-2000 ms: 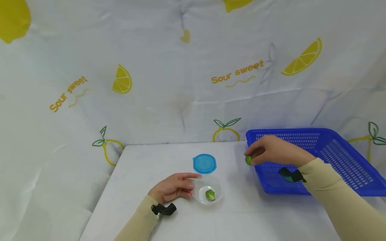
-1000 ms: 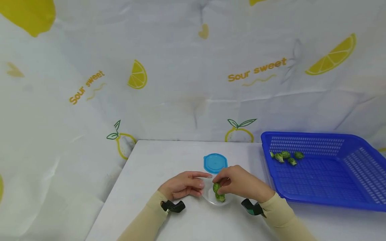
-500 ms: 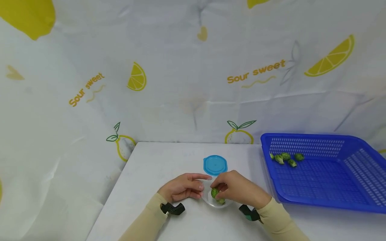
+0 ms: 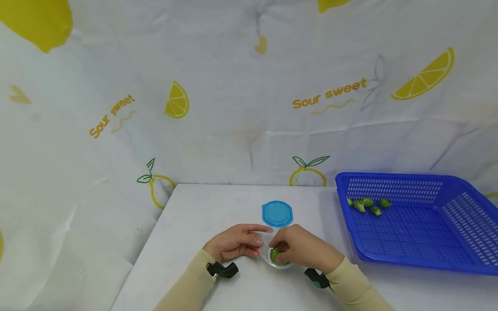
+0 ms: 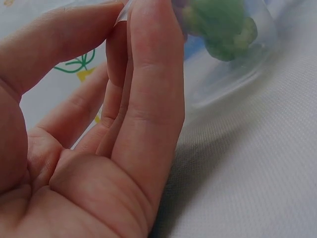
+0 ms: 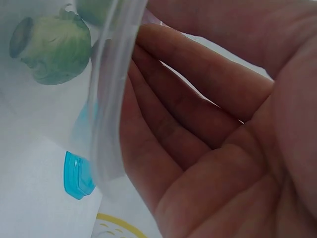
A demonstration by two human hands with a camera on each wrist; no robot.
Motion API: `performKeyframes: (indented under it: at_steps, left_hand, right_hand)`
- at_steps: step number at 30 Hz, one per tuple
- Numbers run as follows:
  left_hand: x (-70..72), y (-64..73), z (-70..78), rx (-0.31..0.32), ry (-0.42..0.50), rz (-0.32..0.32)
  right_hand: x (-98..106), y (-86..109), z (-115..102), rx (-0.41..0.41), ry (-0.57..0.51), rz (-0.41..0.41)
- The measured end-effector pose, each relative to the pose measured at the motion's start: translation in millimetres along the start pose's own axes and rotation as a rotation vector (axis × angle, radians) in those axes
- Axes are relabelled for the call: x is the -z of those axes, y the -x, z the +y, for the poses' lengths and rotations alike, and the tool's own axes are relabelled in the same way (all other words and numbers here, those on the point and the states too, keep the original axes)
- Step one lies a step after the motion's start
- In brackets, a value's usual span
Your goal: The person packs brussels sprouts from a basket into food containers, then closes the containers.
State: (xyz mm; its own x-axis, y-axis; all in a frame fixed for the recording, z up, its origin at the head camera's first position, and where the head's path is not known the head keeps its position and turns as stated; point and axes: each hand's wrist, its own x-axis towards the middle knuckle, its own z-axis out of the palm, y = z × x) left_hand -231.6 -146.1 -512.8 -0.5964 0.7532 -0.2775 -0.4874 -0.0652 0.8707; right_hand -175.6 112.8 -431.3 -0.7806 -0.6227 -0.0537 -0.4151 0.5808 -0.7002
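Note:
A small clear plastic container [image 4: 266, 251] sits on the white table. My left hand [image 4: 235, 242] pinches its left rim, with the thumb inside the edge and fingers against the wall. From the right, my right hand [image 4: 305, 249] reaches down into the container and pinches a green Brussels sprout [image 4: 274, 255] low inside it. A second sprout lies there, mostly hidden by the right fingers. Through the container wall, a sprout [image 6: 57, 49] shows in the right wrist view, and green sprouts [image 5: 223, 29] appear blurred in the left wrist view.
A blue lid [image 4: 277, 214] lies flat just behind the container. On the right stands a large blue basket [image 4: 412, 237] with several Brussels sprouts [image 4: 367, 202] in its far left corner. A lemon-print cloth [image 4: 233, 108] hangs behind the table.
My right hand has carried a Brussels sprout from the basket leftward into the container and lowered it. My left hand keeps its grip on the rim. The head view has shifted slightly.

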Motion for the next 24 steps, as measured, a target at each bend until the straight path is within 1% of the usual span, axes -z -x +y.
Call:
performKeyframes:
  at_steps: [9,12,16,19,22,24]
  left_hand:
    - [-0.4,-0.7,0.0,-0.002,0.000,0.005]
    - [-1.6,-4.3,1.0,0.006,-0.009,0.004]
    - [-0.8,-5.5,-0.3,0.020,-0.012,0.013]
    - [0.4,-5.0,-1.8,0.021,-0.018,0.028]
    - [0.8,-4.4,-2.8,0.025,-0.026,0.046]
    - [0.5,-4.3,-3.3,0.028,-0.030,0.049]
  right_hand:
    - [7,2.1,-1,0.018,0.033,0.021]
    - [13,7.8,0,0.008,0.028,0.035]
    - [20,14.5,-3,-0.009,0.035,0.052]
    - [33,21.2,-7,-0.002,0.074,0.067]
    - [52,30.5,-11,-0.005,0.104,0.078]
    - [68,38.5,-12,-0.028,0.111,0.081]
